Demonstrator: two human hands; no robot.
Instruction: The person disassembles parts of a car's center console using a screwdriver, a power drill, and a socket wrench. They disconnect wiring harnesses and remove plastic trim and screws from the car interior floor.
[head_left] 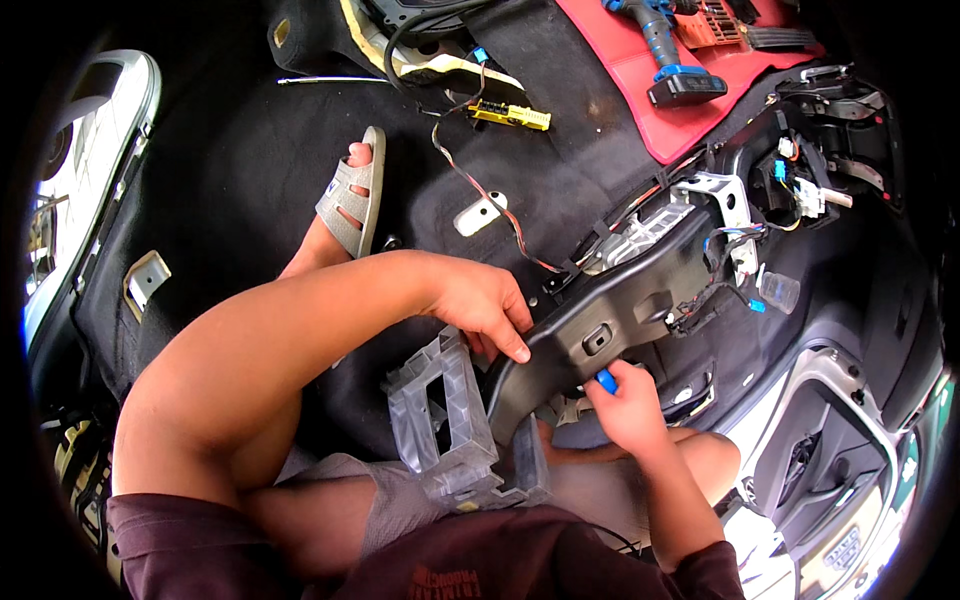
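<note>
My left hand (482,308) grips the upper edge of a long black trim part (555,350) at its near end, fingers curled down beside it. Below that hand stands a translucent grey plastic bracket (420,425) with a square opening. My right hand (625,410) is closed on a small blue object (606,382), partly hidden by the fingers, just under the black part's slot. Farther along the part are a metal bracket (725,200), wiring and several connectors (757,305). My bare legs are around the near end, with a sandaled foot (350,195) at upper left.
Dark carpet (210,180) surrounds me, with a yellow plastic piece (510,115), loose wires and a thin rod (330,80). A red mat (660,130) at upper right carries a cordless drill (685,88) and other tools. Car door openings border both sides, with a door panel (825,470) at lower right.
</note>
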